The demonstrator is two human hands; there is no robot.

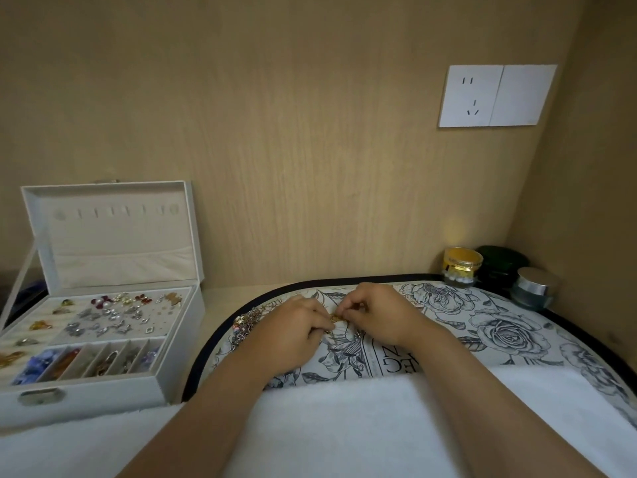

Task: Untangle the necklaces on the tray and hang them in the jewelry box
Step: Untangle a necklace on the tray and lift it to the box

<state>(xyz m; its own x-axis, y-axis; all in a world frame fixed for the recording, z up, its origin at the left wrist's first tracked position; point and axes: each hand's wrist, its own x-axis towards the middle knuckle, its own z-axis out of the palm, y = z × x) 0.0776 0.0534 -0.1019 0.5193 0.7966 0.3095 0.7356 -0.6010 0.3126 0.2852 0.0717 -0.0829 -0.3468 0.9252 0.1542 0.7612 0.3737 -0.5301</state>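
Fingers point(322, 330) of left hand point(289, 331) and right hand point(375, 313) pinch a gold necklace point(335, 318) above the tray point(499, 332), likely teasing its tangle apart.

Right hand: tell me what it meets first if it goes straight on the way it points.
The gold necklace, which the right hand seems to pinch at its fingertips. Straight beyond it comes the left hand. Depth is hard to judge.

The left hand point(293, 334) and the right hand point(375, 313) are bare, and both forearms are uncovered down to the lower edge of the view.
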